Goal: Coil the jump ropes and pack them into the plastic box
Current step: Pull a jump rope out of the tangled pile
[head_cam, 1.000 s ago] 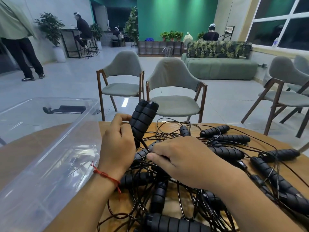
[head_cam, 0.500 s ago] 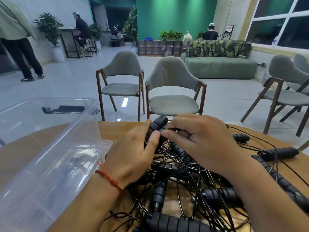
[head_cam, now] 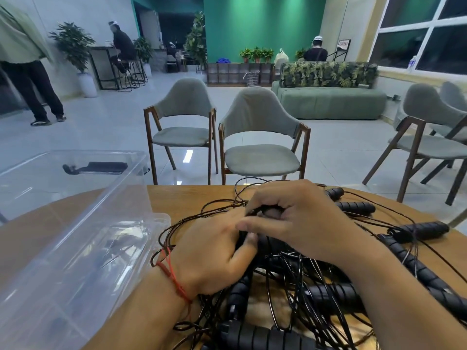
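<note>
Fingers (head_cam: pixel 265 197) of my right hand (head_cam: pixel 303 218) curl tight round a black piece of the jump ropes (head_cam: pixel 328 293), handle or cord I cannot tell, at the far side of the tangle on the wooden table (head_cam: pixel 192 198). My left hand (head_cam: pixel 209 258), a red string bracelet (head_cam: pixel 171 274) at its wrist, lies just beside and below the right. Its fingers reach across the cords and tuck under the right thumb; whether they grasp anything is hidden from me. The ropes sit as one knotted heap directly beneath and to the right of both hands, thin black cords looping over ribbed foam handles. One foam handle (head_cam: pixel 419 229) at the right edge lies roughly left to right, and another (head_cam: pixel 265 337) lies the same way at the near edge. The clear plastic box (head_cam: pixel 75 261) stands to the left of the heap, its near corner just beside my left wrist, its long axis running away from me. The left hand is plainly the nearer to it. I judge the work to be at the untangling stage, with no rope coiled yet, so any finished coil must travel leftward over the box's right wall. Two grey chairs (head_cam: pixel 260 157) stand beyond the table.
</note>
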Available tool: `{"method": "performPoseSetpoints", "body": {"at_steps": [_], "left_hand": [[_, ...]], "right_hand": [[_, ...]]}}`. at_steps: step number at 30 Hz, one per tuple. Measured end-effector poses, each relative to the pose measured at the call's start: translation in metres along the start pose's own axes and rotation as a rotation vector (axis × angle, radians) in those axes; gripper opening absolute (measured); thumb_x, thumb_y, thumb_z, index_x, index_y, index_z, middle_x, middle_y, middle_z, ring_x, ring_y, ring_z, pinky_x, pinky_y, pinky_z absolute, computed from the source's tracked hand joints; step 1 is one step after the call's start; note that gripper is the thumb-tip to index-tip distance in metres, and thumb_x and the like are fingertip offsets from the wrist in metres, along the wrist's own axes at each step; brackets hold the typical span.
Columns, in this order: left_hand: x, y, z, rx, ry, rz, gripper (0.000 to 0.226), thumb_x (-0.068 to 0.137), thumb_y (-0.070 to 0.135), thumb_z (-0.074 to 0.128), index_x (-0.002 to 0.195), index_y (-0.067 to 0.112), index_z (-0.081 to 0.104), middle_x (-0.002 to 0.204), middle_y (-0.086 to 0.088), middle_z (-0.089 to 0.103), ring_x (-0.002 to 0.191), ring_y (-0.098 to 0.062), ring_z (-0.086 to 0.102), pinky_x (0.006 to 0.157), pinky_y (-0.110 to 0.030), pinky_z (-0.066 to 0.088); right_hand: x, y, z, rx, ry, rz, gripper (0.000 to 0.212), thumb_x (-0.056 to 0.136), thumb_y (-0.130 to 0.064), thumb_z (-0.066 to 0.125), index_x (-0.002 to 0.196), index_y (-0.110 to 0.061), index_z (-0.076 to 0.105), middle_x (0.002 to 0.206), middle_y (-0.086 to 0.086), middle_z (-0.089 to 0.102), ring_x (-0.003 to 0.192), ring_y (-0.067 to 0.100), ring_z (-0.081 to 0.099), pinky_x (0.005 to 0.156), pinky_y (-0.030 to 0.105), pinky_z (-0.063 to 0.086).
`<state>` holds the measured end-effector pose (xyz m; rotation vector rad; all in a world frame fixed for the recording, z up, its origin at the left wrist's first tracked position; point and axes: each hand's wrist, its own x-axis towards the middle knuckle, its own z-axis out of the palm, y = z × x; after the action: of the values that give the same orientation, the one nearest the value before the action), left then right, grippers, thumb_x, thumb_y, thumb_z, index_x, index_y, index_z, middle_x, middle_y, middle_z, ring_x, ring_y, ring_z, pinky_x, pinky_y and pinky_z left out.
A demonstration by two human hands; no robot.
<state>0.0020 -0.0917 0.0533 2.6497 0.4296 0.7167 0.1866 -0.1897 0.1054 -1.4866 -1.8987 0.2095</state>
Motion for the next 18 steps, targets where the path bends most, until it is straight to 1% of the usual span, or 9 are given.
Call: {"method": "performPoseSetpoints", "body": {"at_steps": [3, 4, 6, 8, 10, 13, 14, 16, 18], "left_hand": [[-0.002, 0.005, -0.005, -0.045, -0.044, 0.169, 0.023, 0.101, 0.035, 0.047, 0.120, 0.027, 0.058, 0.093, 0.012, 0.063, 0.080, -0.010, 0.059, 0.068, -0.034, 0.049], [-0.003, 0.005, -0.006, -0.080, -0.045, 0.183, 0.026, 0.102, 0.035, 0.048, 0.125, 0.027, 0.056, 0.088, 0.010, 0.064, 0.076, -0.012, 0.060, 0.066, -0.034, 0.048], [-0.004, 0.008, -0.007, -0.161, -0.042, 0.178, 0.038, 0.102, 0.034, 0.048, 0.138, 0.025, 0.047, 0.076, 0.005, 0.060, 0.066, -0.014, 0.057, 0.060, -0.036, 0.046], [-0.004, 0.014, -0.006, -0.251, -0.044, 0.185, 0.047, 0.104, 0.029, 0.049, 0.149, 0.022, 0.038, 0.075, 0.001, 0.059, 0.064, -0.018, 0.057, 0.060, -0.041, 0.045], [-0.003, 0.021, -0.008, -0.371, -0.026, 0.190, 0.053, 0.105, 0.020, 0.050, 0.156, 0.018, 0.033, 0.083, -0.002, 0.065, 0.070, -0.022, 0.061, 0.066, -0.042, 0.048], [-0.002, 0.027, -0.013, -0.507, 0.037, 0.154, 0.059, 0.103, 0.017, 0.047, 0.160, 0.019, 0.033, 0.100, -0.006, 0.072, 0.086, -0.028, 0.069, 0.079, -0.045, 0.054], [-0.002, 0.029, -0.013, -0.516, 0.057, 0.146, 0.058, 0.103, 0.016, 0.047, 0.159, 0.019, 0.035, 0.106, -0.006, 0.073, 0.093, -0.028, 0.071, 0.082, -0.046, 0.055], [-0.002, 0.028, -0.014, -0.538, 0.090, 0.141, 0.053, 0.102, 0.012, 0.047, 0.155, 0.014, 0.039, 0.118, -0.004, 0.074, 0.106, -0.025, 0.073, 0.088, -0.045, 0.057], [-0.002, 0.024, -0.013, -0.558, 0.124, 0.122, 0.048, 0.103, 0.012, 0.049, 0.151, 0.010, 0.041, 0.123, -0.005, 0.073, 0.114, -0.027, 0.072, 0.090, -0.048, 0.058]], "right_hand": [[-0.005, 0.004, -0.012, 0.103, -0.020, 0.048, 0.017, 0.084, -0.045, 0.088, 0.088, -0.034, 0.076, 0.078, -0.010, 0.069, 0.073, 0.013, 0.065, 0.066, 0.026, 0.050], [-0.006, 0.008, -0.015, 0.156, -0.015, 0.066, 0.019, 0.083, -0.044, 0.089, 0.087, -0.033, 0.075, 0.075, -0.007, 0.068, 0.069, 0.011, 0.062, 0.064, 0.026, 0.048], [-0.008, 0.015, -0.020, 0.283, -0.006, 0.100, 0.023, 0.083, -0.042, 0.088, 0.088, -0.027, 0.071, 0.072, -0.001, 0.065, 0.064, 0.019, 0.056, 0.061, 0.028, 0.043], [-0.009, 0.024, -0.023, 0.417, -0.010, 0.145, 0.025, 0.087, -0.035, 0.087, 0.086, -0.021, 0.067, 0.071, 0.005, 0.060, 0.063, 0.019, 0.050, 0.060, 0.024, 0.041], [-0.008, 0.031, -0.022, 0.505, 0.005, 0.189, 0.030, 0.088, -0.032, 0.088, 0.088, -0.012, 0.065, 0.074, 0.009, 0.059, 0.066, 0.020, 0.051, 0.060, 0.021, 0.042], [-0.006, 0.039, -0.015, 0.581, 0.008, 0.206, 0.035, 0.087, -0.044, 0.086, 0.094, -0.014, 0.070, 0.078, 0.007, 0.066, 0.067, 0.019, 0.059, 0.060, 0.024, 0.048], [-0.005, 0.039, -0.012, 0.607, 0.017, 0.203, 0.030, 0.089, -0.043, 0.084, 0.094, -0.017, 0.071, 0.077, 0.004, 0.068, 0.066, 0.015, 0.061, 0.059, 0.024, 0.049], [-0.004, 0.038, -0.007, 0.623, 0.049, 0.210, 0.013, 0.091, -0.033, 0.079, 0.092, -0.022, 0.074, 0.077, -0.001, 0.070, 0.065, 0.011, 0.063, 0.058, 0.021, 0.050], [-0.002, 0.035, -0.005, 0.677, 0.057, 0.203, 0.002, 0.091, -0.026, 0.076, 0.090, -0.024, 0.076, 0.078, -0.001, 0.071, 0.066, 0.009, 0.065, 0.059, 0.020, 0.051]]}}
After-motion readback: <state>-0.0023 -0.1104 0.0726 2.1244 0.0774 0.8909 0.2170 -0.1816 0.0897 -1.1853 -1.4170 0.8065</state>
